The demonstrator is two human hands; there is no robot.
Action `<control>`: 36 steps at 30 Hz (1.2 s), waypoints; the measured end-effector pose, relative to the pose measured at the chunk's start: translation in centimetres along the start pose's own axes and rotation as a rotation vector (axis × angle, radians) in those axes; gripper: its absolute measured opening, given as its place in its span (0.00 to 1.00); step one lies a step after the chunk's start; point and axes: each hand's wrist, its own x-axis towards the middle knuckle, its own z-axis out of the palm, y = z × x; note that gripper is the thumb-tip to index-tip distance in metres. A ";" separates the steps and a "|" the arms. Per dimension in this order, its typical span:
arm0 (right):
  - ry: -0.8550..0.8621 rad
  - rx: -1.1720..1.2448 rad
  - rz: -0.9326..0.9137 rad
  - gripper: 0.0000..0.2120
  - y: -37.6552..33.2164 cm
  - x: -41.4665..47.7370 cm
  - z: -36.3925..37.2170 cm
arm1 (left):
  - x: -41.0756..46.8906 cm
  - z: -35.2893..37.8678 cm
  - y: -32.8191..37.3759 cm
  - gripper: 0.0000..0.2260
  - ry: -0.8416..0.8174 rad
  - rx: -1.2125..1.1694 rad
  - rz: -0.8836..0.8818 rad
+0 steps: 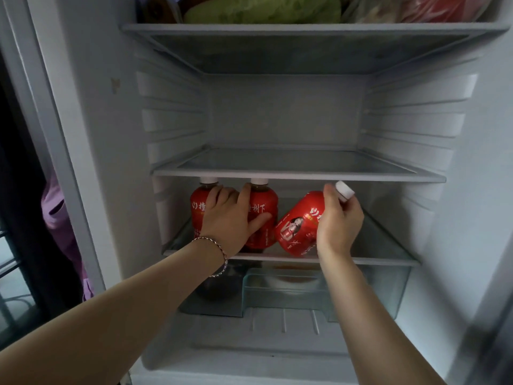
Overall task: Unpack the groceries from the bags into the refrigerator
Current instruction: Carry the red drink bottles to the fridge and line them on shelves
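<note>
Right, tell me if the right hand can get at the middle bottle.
Probably not as things stand: the right hand grips the tilted bottle, which sits between it and the middle bottle, and the left hand rests across that bottle's front.

Three red bottles point(298, 226), three shelves point(299, 173), maybe one cabbage point(263, 9)

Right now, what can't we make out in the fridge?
Head view:
- Top-shelf green vegetable and red bag: cut off by top edge.
- Labels of upright bottles: partly covered by left hand.
- Neck of tilted bottle: hidden by right hand.
- Contents of drawer: blurred behind its translucent front.
</note>
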 end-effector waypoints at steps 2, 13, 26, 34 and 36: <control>-0.052 -0.074 -0.035 0.03 0.1 0.8 0.4 | 0.0 0.1 -0.1 0.38 0.031 -0.009 0.011; -0.421 -0.826 -0.354 0.24 0.3 0.5 3.2 | 2.7 1.4 -1.8 0.32 -0.119 -0.146 0.010; -0.587 -1.276 -0.046 0.57 4.0 0.5 7.0 | 2.1 2.8 -2.2 0.35 -0.112 -0.477 -0.677; -0.635 -1.402 -0.124 0.25 8.0 4.2 11.8 | 5.4 7.0 -3.5 0.31 -0.335 -0.542 -0.512; -0.647 -1.405 -0.168 0.23 8.3 4.7 12.1 | 6.1 7.9 -3.8 0.31 -0.410 -0.465 -0.404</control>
